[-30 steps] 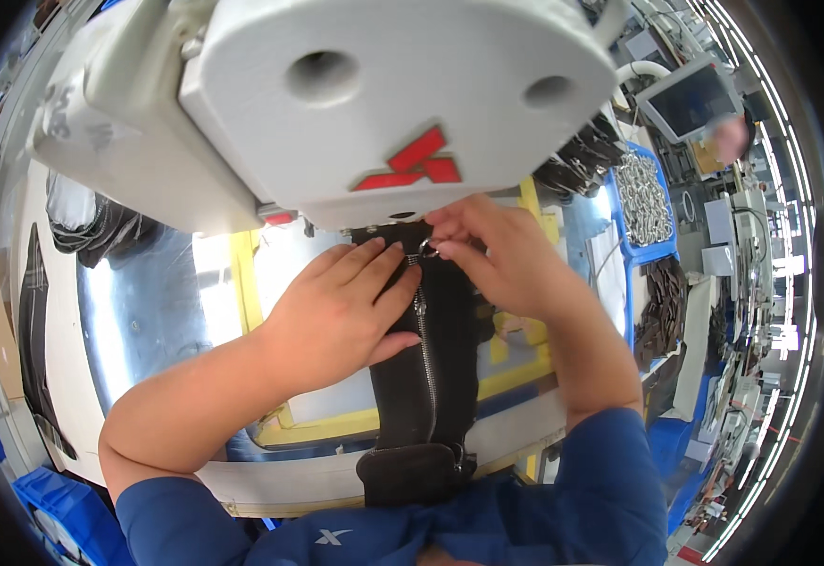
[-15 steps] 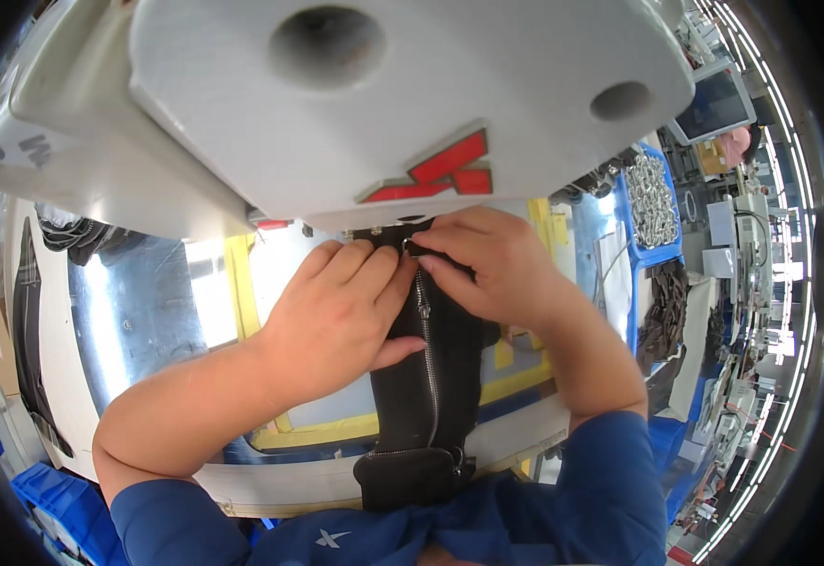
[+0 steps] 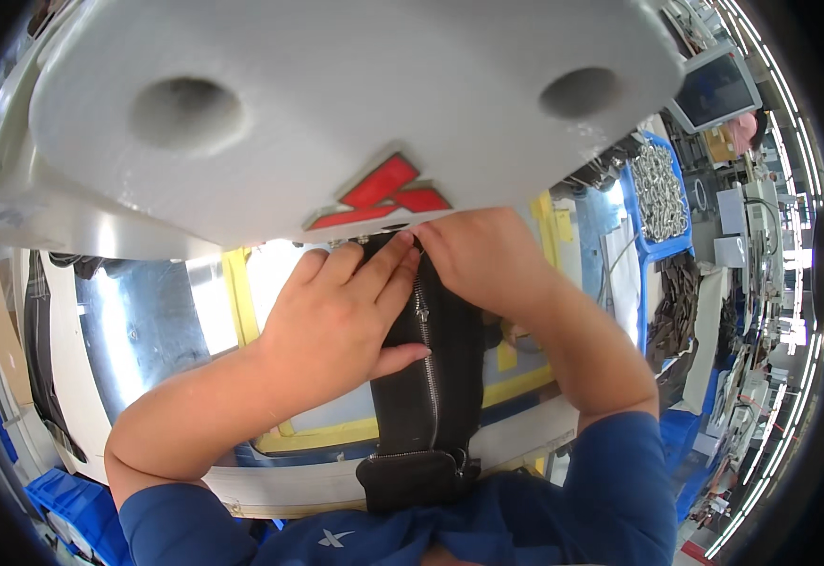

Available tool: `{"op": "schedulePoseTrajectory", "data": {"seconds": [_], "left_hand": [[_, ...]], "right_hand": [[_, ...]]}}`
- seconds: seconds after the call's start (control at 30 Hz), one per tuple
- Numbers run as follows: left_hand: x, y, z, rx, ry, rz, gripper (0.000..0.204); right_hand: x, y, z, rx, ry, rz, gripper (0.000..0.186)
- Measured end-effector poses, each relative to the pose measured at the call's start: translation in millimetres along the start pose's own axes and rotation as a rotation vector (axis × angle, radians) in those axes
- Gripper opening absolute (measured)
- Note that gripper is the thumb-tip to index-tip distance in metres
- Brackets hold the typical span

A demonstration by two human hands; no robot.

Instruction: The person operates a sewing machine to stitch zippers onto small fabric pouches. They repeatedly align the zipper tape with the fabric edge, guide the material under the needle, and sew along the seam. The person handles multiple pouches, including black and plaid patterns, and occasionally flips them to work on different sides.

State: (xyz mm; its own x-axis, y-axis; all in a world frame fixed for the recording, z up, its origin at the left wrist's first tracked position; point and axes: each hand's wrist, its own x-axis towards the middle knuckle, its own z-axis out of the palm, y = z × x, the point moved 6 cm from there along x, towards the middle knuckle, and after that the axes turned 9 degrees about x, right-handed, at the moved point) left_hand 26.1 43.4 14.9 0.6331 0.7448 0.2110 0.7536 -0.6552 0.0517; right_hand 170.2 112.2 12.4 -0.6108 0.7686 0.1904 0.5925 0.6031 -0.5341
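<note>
A long black fabric piece (image 3: pixel 402 401) with a metal zipper (image 3: pixel 432 377) down its length lies under the pale grey head of a sewing machine (image 3: pixel 355 113). The zipper slider (image 3: pixel 421 311) sits between my hands. On the fabric's left side rests my left hand (image 3: pixel 341 302), fingers stretched forward and thumb held apart, its index fingertip close to my right thumb. My right hand (image 3: pixel 478 259) is closed at the zipper's far end, fingers curled. The machine head and the hand itself hide what its fingertips hold. A zipped black pouch-like part (image 3: pixel 410 479) hangs at the fabric's near end.
Yellow tape (image 3: pixel 322 436) borders the pale work plate. A blue bin of metal hardware (image 3: pixel 659 193) stands at the right, with dark fabric pieces (image 3: pixel 671 307) nearer. Blue crates (image 3: pixel 77 514) are at the lower left. A screen (image 3: pixel 716 90) is at the far right.
The machine head appears shifted left in the view. My right hand has rolled over, so its pinching fingertips are now mostly hidden. My left hand stays on the fabric, with its fingers a little straighter.
</note>
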Motion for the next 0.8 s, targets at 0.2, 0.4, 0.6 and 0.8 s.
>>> {"op": "schedulePoseTrajectory", "data": {"seconds": [0.2, 0.4, 0.6, 0.8], "left_hand": [[1.9, -2.5, 0.1, -0.035, -0.015, -0.013, 0.088], [3.6, -3.3, -0.7, -0.065, -0.009, -0.018, 0.091], [3.3, -3.7, 0.9, -0.127, -0.003, -0.029, 0.093], [2.8, -8.5, 1.9, -0.158, 0.070, -0.025, 0.084]], "right_hand": [[-25.2, -6.6, -1.0, -0.016, 0.052, -0.131, 0.033], [-32.1, -11.3, -0.6, -0.112, 0.019, -0.209, 0.039], [-29.7, -12.4, -1.2, -0.096, -0.003, -0.191, 0.040], [-24.5, -13.7, -3.2, -0.132, 0.039, -0.212, 0.036]]}}
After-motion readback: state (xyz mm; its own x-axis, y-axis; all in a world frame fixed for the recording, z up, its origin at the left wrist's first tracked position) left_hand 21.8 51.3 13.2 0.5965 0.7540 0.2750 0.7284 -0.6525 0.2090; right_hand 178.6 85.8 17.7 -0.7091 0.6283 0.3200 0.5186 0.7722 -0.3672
